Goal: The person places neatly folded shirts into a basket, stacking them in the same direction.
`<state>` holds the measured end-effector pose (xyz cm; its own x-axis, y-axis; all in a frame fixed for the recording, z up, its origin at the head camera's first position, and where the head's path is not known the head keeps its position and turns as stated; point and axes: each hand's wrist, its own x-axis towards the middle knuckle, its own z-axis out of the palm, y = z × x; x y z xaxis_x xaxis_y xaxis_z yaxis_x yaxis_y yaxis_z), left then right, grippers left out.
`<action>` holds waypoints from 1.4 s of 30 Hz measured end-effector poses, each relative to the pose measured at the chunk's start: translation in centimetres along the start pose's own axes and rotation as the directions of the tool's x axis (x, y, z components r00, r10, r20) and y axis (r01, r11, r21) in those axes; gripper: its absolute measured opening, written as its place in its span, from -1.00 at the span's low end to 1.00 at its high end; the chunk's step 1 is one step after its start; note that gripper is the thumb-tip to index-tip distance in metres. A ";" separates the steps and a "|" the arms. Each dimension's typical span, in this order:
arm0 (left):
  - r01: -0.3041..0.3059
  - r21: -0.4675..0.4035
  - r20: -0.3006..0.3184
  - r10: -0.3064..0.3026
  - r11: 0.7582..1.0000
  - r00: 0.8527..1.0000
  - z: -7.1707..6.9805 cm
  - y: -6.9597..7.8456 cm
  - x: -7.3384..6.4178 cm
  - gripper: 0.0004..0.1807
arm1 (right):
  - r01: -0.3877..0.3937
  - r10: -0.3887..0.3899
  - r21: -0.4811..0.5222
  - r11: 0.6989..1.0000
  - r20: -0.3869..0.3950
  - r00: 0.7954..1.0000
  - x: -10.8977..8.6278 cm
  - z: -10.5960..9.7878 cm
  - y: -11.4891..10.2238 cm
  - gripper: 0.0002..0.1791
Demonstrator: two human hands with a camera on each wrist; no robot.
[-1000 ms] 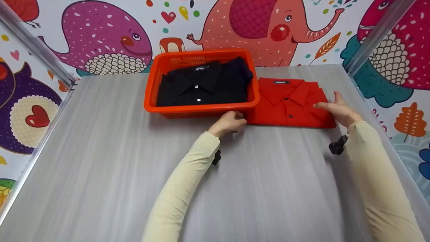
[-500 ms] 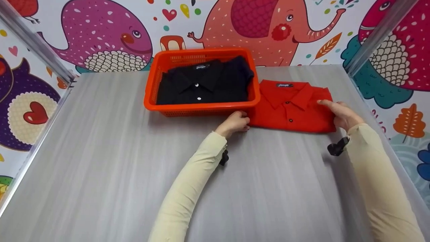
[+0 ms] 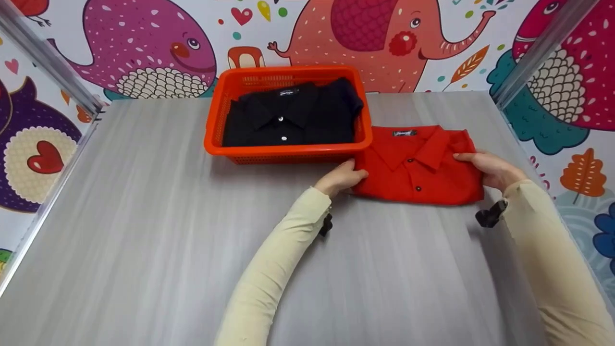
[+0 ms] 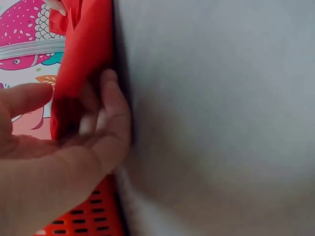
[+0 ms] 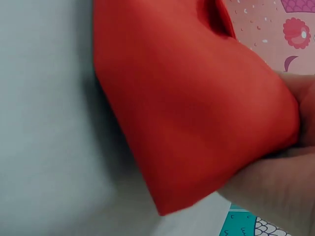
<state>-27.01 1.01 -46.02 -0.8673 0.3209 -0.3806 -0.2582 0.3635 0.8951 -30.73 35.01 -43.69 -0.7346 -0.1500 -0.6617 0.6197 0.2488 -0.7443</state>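
Observation:
A folded red shirt with a collar and dark buttons lies on the table, right of the orange basket. My left hand is at its left edge, beside the basket's corner. In the left wrist view, the fingers curl under the red cloth, with the thumb on the other side. At the right edge my right hand grips the shirt, thumb on top and the other fingers underneath. The right wrist view shows the shirt's corner bent up off the table, and that hand partly cut off.
Inside the basket lie a folded black shirt and a dark navy garment. The grey table runs back to a wall printed with cartoon animals, with metal posts in the corners.
The red shirt has slid toward me, and its right side has bent. My right hand has come down onto its right edge and grips it. My left hand has shifted slightly right.

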 end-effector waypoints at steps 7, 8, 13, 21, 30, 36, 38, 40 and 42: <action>-0.040 -0.069 -0.050 0.037 0.997 0.998 0.0 0.0 0.6 -0.19 | 0.051 -0.052 0.011 0.999 0.141 0.989 -1.0 -0.6 0.9 -0.29; -0.032 -0.117 -0.041 0.028 0.993 0.999 0.1 -0.1 0.7 -0.20 | 0.063 -0.062 -0.002 0.998 0.157 0.986 -1.2 -0.7 1.1 -0.37; 0.043 -0.314 0.060 -0.026 0.948 0.998 0.3 -0.5 0.8 -0.41 | 0.120 -0.100 -0.079 0.990 0.225 0.969 -1.6 -1.0 1.5 -0.44; 0.138 -0.408 0.165 -0.076 0.903 0.983 0.9 -0.9 0.9 -0.56 | 0.124 -0.079 -0.150 0.981 0.272 0.959 -2.0 -1.4 2.1 -0.44; 0.161 -0.405 0.243 -0.064 0.900 0.968 0.6 -1.1 0.4 0.08 | 0.136 -0.074 -0.178 0.975 0.318 0.945 -2.6 -1.6 2.7 -0.41; 0.132 -0.324 0.255 -0.048 0.937 0.966 0.2 -1.0 -0.4 0.24 | 0.185 -0.106 -0.180 0.966 0.376 0.921 -3.0 -1.1 3.0 -0.53; 0.122 -0.302 0.264 -0.040 0.946 0.964 -0.1 -1.1 -0.8 0.25 | 0.210 -0.124 -0.177 0.962 0.404 0.906 -3.3 -0.9 3.2 -0.56; 0.114 -0.293 0.289 -0.026 0.949 0.957 -0.3 -1.2 -1.2 0.25 | 0.229 -0.138 -0.171 0.958 0.425 0.895 -3.6 -0.6 3.4 -0.57; 0.109 -0.282 0.320 -0.014 0.953 0.947 -0.5 -1.4 -1.6 0.26 | 0.242 -0.147 -0.167 0.956 0.441 0.885 -3.9 -0.3 3.7 -0.55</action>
<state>-25.48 -0.49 -46.52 -0.6820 0.5788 -0.4471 -0.4607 0.1348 0.8773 -25.68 36.80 -43.81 -0.6197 -0.5915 -0.5159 0.3685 0.3611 -0.8566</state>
